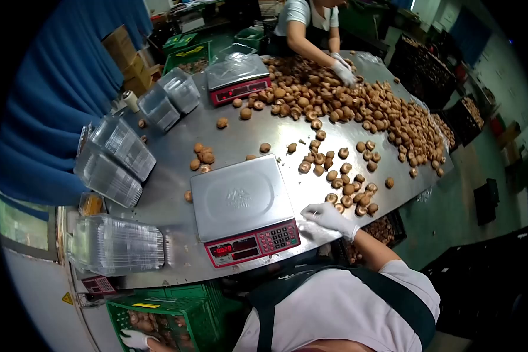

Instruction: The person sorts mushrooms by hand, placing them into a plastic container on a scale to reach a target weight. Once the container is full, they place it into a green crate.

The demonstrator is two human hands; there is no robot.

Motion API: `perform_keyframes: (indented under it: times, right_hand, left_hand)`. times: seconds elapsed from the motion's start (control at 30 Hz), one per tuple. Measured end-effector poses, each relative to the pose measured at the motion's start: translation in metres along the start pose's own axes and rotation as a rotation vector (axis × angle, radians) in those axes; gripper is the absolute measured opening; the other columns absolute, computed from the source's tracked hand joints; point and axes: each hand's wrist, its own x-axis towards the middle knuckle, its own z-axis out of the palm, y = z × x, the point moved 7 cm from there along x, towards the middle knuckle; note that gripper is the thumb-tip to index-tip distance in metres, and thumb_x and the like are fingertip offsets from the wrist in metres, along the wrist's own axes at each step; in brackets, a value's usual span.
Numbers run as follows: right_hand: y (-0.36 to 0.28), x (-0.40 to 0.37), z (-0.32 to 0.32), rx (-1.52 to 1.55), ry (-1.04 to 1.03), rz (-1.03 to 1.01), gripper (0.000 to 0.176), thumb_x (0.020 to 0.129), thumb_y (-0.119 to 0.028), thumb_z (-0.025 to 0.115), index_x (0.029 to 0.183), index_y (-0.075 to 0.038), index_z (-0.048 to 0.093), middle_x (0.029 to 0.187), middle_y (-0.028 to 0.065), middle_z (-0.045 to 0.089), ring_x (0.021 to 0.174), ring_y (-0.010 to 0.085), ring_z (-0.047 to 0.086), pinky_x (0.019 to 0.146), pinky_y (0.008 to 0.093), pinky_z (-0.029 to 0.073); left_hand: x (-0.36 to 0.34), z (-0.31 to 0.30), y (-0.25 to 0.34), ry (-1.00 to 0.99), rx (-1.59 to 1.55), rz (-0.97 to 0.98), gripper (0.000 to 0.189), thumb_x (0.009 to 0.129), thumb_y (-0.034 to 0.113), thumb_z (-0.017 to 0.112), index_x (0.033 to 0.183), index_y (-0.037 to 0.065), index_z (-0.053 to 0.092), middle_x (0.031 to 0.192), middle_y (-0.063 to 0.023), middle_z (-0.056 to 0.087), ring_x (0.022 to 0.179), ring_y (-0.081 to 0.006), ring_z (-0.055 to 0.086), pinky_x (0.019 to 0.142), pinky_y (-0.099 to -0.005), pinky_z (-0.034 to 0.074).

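My right hand [331, 219], in a white glove, is over the table beside the right edge of a red and silver scale [239, 196]. Its fingers are loosely stretched toward the scale, with nothing visible in them. The scale's pan holds nothing, and its red display is lit. Low at the left, my gloved left hand [136, 339] is at the near left corner of a green crate [202, 311] holding brown mushrooms [152, 322]. Its fingers are too small and indistinct to show a grip. Loose mushrooms [349, 189] lie just beyond my right hand.
Stacked clear plastic trays [120, 243] line the table's left side. A second scale [237, 76] stands farther back, near a large mushroom pile [393, 117]. Across the table, a co-worker's gloved hands [343, 71] are in the pile. A dark crate [387, 232] stands below the table's right edge.
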Motion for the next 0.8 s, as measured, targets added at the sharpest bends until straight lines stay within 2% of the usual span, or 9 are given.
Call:
perform_keyframes:
  times: [0.03, 0.1, 0.17, 0.3, 0.33, 0.4, 0.47, 0.63, 0.8]
  right_hand:
    - [0.01, -0.005, -0.007, 0.046, 0.048, 0.085, 0.025, 0.084, -0.026, 0.062, 0.097, -0.005, 0.068, 0.083, 0.0116, 0.069, 0.079, 0.02, 0.066, 0.074, 0.028, 0.05]
    - [0.054, -0.018, -0.045, 0.149, 0.209, 0.197, 0.024, 0.084, -0.024, 0.061, 0.096, -0.004, 0.067, 0.077, 0.0081, 0.068, 0.072, 0.0163, 0.065, 0.07, 0.026, 0.05]
    - [0.079, -0.033, -0.076, 0.245, 0.325, 0.237, 0.025, 0.084, -0.022, 0.062, 0.097, -0.001, 0.067, 0.082, 0.0044, 0.068, 0.074, 0.0108, 0.062, 0.07, 0.0245, 0.049]
    - [0.146, -0.072, -0.134, 0.273, 0.715, 0.336, 0.029, 0.086, -0.025, 0.061, 0.094, 0.001, 0.066, 0.08, 0.0029, 0.064, 0.075, 0.0094, 0.057, 0.07, 0.0245, 0.046]
    - [0.162, -0.085, -0.145, 0.265, 0.735, 0.405, 0.031, 0.087, -0.026, 0.061, 0.098, 0.003, 0.064, 0.086, 0.0032, 0.065, 0.079, 0.0099, 0.057, 0.072, 0.0241, 0.045]
    - [0.203, -0.108, -0.161, 0.346, 0.875, 0.399, 0.032, 0.089, -0.028, 0.058, 0.1, 0.001, 0.064, 0.089, 0.0026, 0.066, 0.081, 0.0104, 0.058, 0.074, 0.0242, 0.046]
    - [0.253, -0.122, -0.169, 0.486, 0.957, 0.402, 0.035, 0.09, -0.031, 0.057, 0.105, 0.0, 0.064, 0.093, 0.0023, 0.065, 0.084, 0.0101, 0.058, 0.074, 0.0243, 0.047]
    - [0.291, -0.133, -0.184, 0.835, 1.058, 0.371, 0.037, 0.093, -0.031, 0.053, 0.113, 0.0, 0.06, 0.104, 0.0052, 0.063, 0.094, 0.0132, 0.059, 0.081, 0.0266, 0.047]
    - [0.296, -0.104, -0.196, 0.82, 1.027, 0.298, 0.032, 0.092, -0.024, 0.054, 0.112, 0.0, 0.062, 0.094, 0.0058, 0.065, 0.081, 0.0113, 0.061, 0.07, 0.0232, 0.051]
  left_hand:
    - [0.008, 0.0, 0.004, -0.006, 0.003, 0.019, 0.035, 0.094, 0.02, 0.049, 0.122, 0.0, 0.053, 0.121, -0.0148, 0.055, 0.114, -0.0285, 0.05, 0.1, -0.034, 0.037]
    - [-0.055, -0.059, 0.137, 0.103, -0.348, 0.399, 0.028, 0.093, 0.012, 0.049, 0.114, -0.005, 0.055, 0.117, -0.0156, 0.057, 0.104, -0.0265, 0.054, 0.093, -0.0351, 0.042]
    - [-0.1, -0.068, 0.216, 0.025, -0.664, 0.541, 0.027, 0.093, 0.008, 0.048, 0.115, -0.005, 0.054, 0.116, -0.0156, 0.056, 0.104, -0.0248, 0.054, 0.093, -0.0349, 0.042]
    - [-0.26, -0.089, 0.356, -0.672, -1.159, 0.477, 0.023, 0.091, 0.002, 0.044, 0.111, -0.004, 0.055, 0.111, -0.0107, 0.057, 0.099, -0.0199, 0.053, 0.089, -0.0309, 0.042]
    - [-0.316, -0.09, 0.376, -0.982, -1.403, 0.24, 0.023, 0.091, 0.001, 0.045, 0.11, -0.003, 0.056, 0.111, -0.0111, 0.057, 0.099, -0.0195, 0.054, 0.089, -0.0317, 0.043]
    - [-0.407, -0.134, 0.422, -1.141, -1.307, 0.55, 0.021, 0.089, 0.0, 0.048, 0.107, -0.003, 0.058, 0.114, -0.0113, 0.056, 0.104, -0.0198, 0.054, 0.093, -0.0318, 0.043]
    - [-0.495, -0.135, 0.438, -1.45, -1.331, 0.524, 0.022, 0.089, 0.0, 0.048, 0.108, -0.003, 0.057, 0.116, -0.0133, 0.055, 0.109, -0.0221, 0.052, 0.097, -0.0319, 0.039]
    - [-0.631, -0.125, 0.465, -1.445, -1.1, 0.856, 0.039, 0.088, 0.013, 0.055, 0.122, -0.005, 0.046, 0.132, -0.0192, 0.039, 0.116, -0.028, 0.047, 0.099, -0.0343, 0.037]
    - [-0.669, -0.057, 0.482, -1.177, -1.033, 0.653, 0.058, 0.088, 0.028, 0.057, 0.129, -0.008, 0.035, 0.138, -0.0257, 0.027, 0.122, -0.0339, 0.039, 0.103, -0.0399, 0.033]
